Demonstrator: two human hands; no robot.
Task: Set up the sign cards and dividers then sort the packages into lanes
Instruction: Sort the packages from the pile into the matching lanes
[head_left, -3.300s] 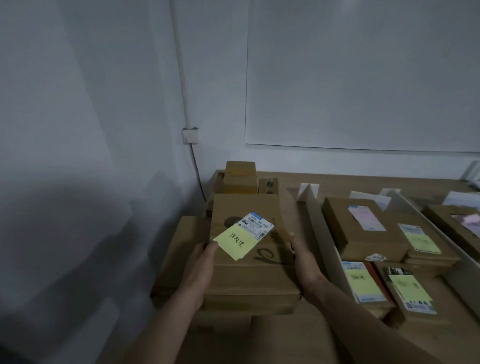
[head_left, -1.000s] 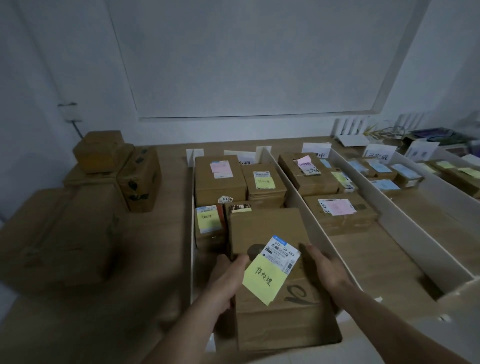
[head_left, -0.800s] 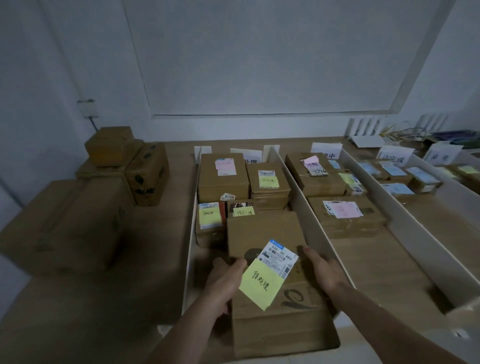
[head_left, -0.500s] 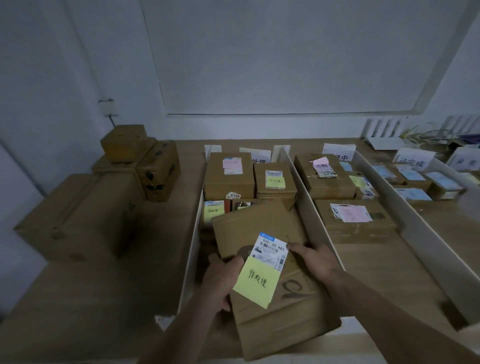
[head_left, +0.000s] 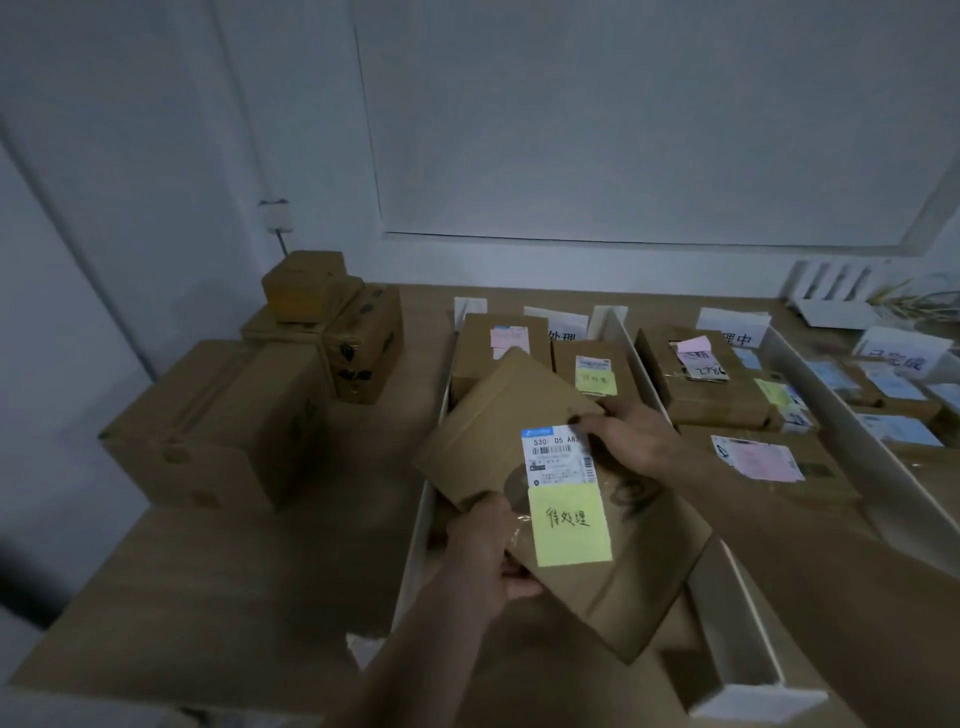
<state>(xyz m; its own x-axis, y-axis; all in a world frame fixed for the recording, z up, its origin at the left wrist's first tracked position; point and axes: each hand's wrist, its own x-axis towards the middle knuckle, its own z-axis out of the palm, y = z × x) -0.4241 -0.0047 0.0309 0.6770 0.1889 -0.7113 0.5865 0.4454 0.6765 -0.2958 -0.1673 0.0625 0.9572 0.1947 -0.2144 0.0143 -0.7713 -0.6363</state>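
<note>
My left fingers (head_left: 519, 584): curled round the near edge of the big brown box (head_left: 493, 415), holding it
My left hand (head_left: 480, 545): at the low left side of the box
My right fingers (head_left: 589, 422): bent over the far right edge of the box, just beside the white label (head_left: 557, 454)
My right hand (head_left: 636, 441): on top of the box, holding that side
The box: in both my hands, tipped and turned so one corner points away from me, over the first lane (head_left: 545, 662); I cannot tell if it touches the bottom
The yellow note (head_left: 569, 525): stuck on top of the box, just under the white label, with black writing on it
The lane walls: a white left divider (head_left: 420, 525) and a white next divider (head_left: 727, 597), with my box between them
Behind my box: two small boxes in the same lane, a pink note box (head_left: 483, 338) and a yellow note box (head_left: 592, 371)
The first sign card (head_left: 563, 322): white, standing at the far end of this lane
The next lane: more boxes, and the near one (head_left: 769, 462) has a pink paper on top
The table (head_left: 208, 571): brown wood, under it all
The pile of boxes (head_left: 223, 426): on the left of the table, well apart from the lanes
</note>
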